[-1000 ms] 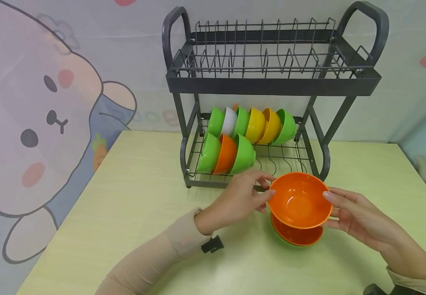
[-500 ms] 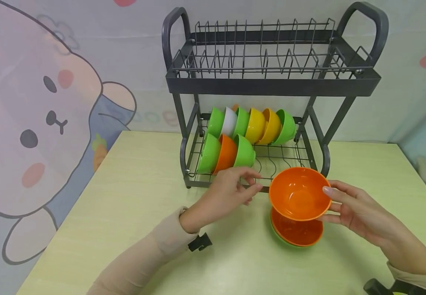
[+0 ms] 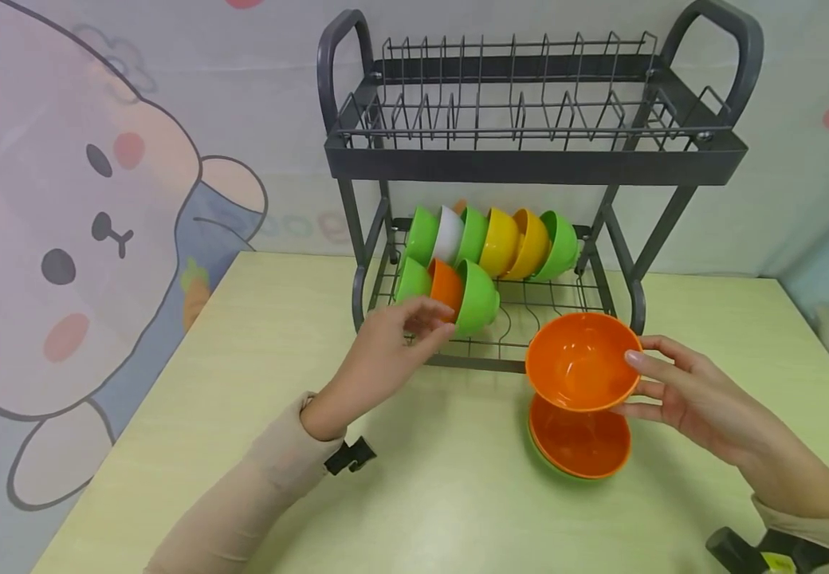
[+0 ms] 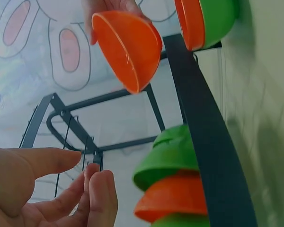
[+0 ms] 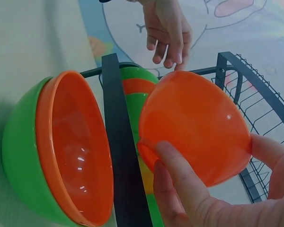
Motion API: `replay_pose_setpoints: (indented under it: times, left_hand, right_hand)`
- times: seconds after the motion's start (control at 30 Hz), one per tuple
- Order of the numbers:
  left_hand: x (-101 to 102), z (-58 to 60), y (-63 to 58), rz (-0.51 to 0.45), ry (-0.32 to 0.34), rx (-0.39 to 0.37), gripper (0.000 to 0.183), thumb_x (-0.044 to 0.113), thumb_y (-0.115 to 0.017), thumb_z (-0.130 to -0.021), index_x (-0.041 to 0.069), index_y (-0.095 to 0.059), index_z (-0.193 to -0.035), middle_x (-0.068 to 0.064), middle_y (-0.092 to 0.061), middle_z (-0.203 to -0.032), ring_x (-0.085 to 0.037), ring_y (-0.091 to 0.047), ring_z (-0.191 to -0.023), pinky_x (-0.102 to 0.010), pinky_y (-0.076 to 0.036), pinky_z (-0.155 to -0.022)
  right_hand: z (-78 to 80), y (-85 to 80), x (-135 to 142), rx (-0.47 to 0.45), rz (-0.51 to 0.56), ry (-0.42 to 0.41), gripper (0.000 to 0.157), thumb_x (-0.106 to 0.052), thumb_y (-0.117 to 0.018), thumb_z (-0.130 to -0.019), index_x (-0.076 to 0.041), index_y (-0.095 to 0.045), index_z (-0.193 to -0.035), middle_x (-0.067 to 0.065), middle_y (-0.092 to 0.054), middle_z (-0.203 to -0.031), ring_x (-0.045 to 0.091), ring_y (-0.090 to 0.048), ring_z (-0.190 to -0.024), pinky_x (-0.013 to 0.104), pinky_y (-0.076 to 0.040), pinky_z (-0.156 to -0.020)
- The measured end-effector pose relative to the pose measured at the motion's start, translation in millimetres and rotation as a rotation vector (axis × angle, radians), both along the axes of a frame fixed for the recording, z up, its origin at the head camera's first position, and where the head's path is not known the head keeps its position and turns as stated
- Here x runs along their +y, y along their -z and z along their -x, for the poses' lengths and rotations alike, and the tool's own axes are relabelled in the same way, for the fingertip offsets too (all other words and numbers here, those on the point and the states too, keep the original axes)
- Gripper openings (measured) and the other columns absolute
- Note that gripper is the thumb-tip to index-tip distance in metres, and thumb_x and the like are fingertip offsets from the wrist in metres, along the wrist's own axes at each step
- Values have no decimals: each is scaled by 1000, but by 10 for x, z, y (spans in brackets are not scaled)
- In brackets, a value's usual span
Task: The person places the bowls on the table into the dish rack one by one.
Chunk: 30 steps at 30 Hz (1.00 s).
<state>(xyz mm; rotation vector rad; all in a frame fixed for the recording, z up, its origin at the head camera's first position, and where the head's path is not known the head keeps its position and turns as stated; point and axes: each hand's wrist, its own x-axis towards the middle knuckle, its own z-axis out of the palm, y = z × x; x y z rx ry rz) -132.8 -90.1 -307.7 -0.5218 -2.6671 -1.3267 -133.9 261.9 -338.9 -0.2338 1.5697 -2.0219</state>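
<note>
right grip (image 3: 701, 408): we hold an orange bowl (image 3: 583, 363), slightly nearer the rack (image 3: 536, 167) than before | left grip (image 3: 379, 360): narrow, moved from bowl to rack's front left

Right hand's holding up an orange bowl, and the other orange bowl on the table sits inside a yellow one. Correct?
One miss: the outer bowl is green, not yellow; the right wrist view shows it. The rest stands: the right hand holds up an orange bowl, and the other orange bowl sits inside that green one on the table.
</note>
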Motion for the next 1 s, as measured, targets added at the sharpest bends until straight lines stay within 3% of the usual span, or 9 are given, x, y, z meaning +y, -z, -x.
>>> replay_pose_setpoints:
  times: [0.4, 0.7, 0.87, 1.0]
  left_hand:
    - [-479, 114, -77, -16, -199, 91, 21, 23, -64, -88, 12, -63, -105, 3, -61, -91, -12, -58, -78, -27, -52, -67]
    - [-705, 263, -1, -19, -333, 90, 33, 21, -62, -89, 4, -51, -116, -8, -54, -107, -20, -57, -91, -33, -52, -75]
    - [-775, 335, 85, 9, -343, 31, 41, 22, -56, -92, 3, -47, -128, -13, -54, -113, -25, -57, -97, -37, -51, -80]
    - [-817, 387, 120, -3, -308, -42, 43, 24, -51, -95, 3, -45, -132, -16, -56, -116, -28, -59, -97, -37, -53, -78]
  right_hand:
    - [84, -56, -50, 45, -39, 8, 21, -13, -41, -99, -7, -34, -118, 3, -60, -107, 23, -64, -92, 44, -51, -81]
    - [124, -104, -95, 104, -65, -3, 17, -13, -42, -99, -7, -33, -112, 6, -60, -102, 25, -64, -91, 43, -51, -81]
    - [148, -131, -135, 103, -91, 21, 20, -13, -44, -98, -7, -32, -113, 6, -58, -101, 24, -64, -88, 44, -51, -81]
    - [158, -162, -175, 88, -119, 45, 25, -15, -48, -97, -9, -32, -115, 8, -57, -103, 23, -64, -88, 45, -51, -81]
